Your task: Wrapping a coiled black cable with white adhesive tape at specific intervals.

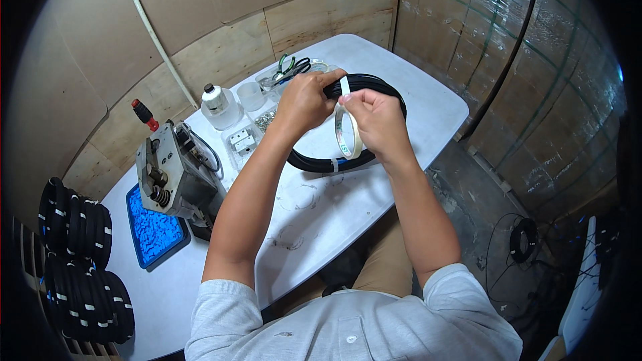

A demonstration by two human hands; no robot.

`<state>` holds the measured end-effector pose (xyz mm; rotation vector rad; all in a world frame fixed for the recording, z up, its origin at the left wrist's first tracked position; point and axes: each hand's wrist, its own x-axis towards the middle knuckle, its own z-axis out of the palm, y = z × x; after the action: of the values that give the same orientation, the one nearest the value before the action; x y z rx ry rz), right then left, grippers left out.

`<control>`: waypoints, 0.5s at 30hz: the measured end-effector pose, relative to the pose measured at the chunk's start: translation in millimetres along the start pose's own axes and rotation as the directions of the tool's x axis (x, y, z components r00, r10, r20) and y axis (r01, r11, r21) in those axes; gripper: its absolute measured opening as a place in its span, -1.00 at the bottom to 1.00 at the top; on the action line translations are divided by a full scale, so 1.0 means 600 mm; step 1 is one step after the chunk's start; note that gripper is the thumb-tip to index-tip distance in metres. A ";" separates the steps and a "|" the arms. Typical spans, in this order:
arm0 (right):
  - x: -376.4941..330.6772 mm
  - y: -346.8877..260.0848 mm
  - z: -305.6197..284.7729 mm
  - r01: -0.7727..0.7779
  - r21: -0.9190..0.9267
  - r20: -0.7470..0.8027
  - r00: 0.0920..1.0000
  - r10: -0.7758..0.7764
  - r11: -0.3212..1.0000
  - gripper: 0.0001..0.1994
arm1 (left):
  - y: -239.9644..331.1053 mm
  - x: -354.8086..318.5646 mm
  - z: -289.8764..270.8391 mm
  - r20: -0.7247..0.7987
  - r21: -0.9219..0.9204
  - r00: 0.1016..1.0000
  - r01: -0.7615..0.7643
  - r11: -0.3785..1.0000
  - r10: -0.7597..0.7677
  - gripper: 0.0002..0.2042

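Note:
A coil of black cable [313, 162] lies on the white table in front of me. My left hand [306, 101] is closed at its far left part, the fingertips by a short white strip of tape [345, 85] that crosses the cable. In my right hand [378, 120] is a roll of pale masking tape [355, 146], hanging upright inside the ring of the coil; thumb and forefinger pinch close to the strip. Another white band of tape [336, 165] wraps the near side of the coil. My left fingers partly hide the cable they grip.
Left of me stand a metal bench press [175, 167], a red-handled screwdriver [144, 114] and a blue tray [154, 226] of small blue pieces. Beyond my left arm are a white-and-clear bottle [218, 103], small parts boxes [242, 142] and green-handled pliers [286, 65]. Taped black coils [79, 261] are stacked far left.

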<state>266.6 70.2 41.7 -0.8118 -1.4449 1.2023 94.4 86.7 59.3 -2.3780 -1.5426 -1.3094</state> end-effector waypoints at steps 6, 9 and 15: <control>-0.008 0.064 0.002 -0.010 -0.044 -0.093 0.996 0.006 0.999 -0.73 | -0.012 -0.002 0.004 0.016 -0.062 0.999 -0.038 0.997 0.039 -0.52; 0.002 0.073 -0.001 0.039 -0.219 -0.091 0.994 -0.060 0.975 -0.73 | -0.014 -0.002 -0.001 0.024 -0.050 0.999 -0.026 0.998 0.027 -0.51; -0.007 0.069 0.003 0.064 -0.021 -0.026 0.998 -0.064 0.998 -0.77 | -0.016 -0.003 -0.003 0.025 -0.124 0.999 0.043 0.991 -0.040 -0.54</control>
<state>261.2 76.6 1.0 -0.7866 -1.4525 1.1267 85.7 89.2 55.6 -2.4544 -1.5687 -1.4323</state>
